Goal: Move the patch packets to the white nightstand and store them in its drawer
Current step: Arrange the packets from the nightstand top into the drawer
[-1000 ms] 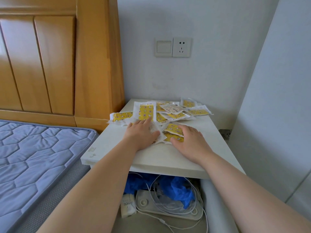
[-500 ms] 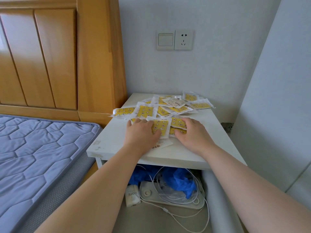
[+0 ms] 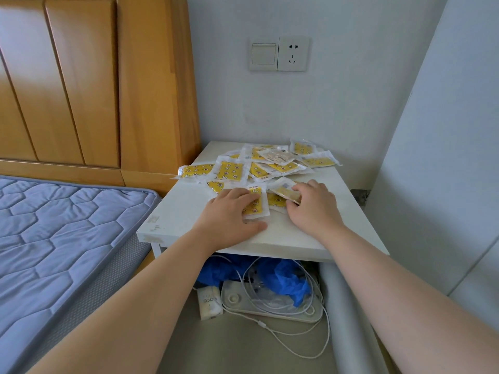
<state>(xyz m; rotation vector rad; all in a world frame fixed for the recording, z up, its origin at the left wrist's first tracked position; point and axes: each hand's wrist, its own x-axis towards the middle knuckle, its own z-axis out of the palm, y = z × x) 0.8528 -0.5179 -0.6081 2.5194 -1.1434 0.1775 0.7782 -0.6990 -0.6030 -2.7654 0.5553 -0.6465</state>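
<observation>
Several yellow patch packets [image 3: 270, 166] lie scattered over the back half of the white nightstand top [image 3: 283, 236]. My left hand [image 3: 229, 211] lies flat, fingers spread, on one packet [image 3: 256, 206] near the middle of the top. My right hand [image 3: 313, 209] is just to its right, with its fingers curled on a tilted packet [image 3: 283, 188] whose edge is raised off the surface. More packets lie under and between the two hands. Below the top, the open drawer [image 3: 243, 338] shows its beige floor.
The drawer holds a blue cloth [image 3: 283, 276], a white device with cables [image 3: 270, 306] and a small tissue pack [image 3: 209, 302]. A blue mattress [image 3: 67, 238] and wooden headboard [image 3: 108, 90] are on the left. The wall with a socket [image 3: 293, 54] is behind, another wall close on the right.
Both hands have slid packets together near the middle of the top. The right hand's fingers have curled and tipped one packet up. The view has tilted down slightly.
</observation>
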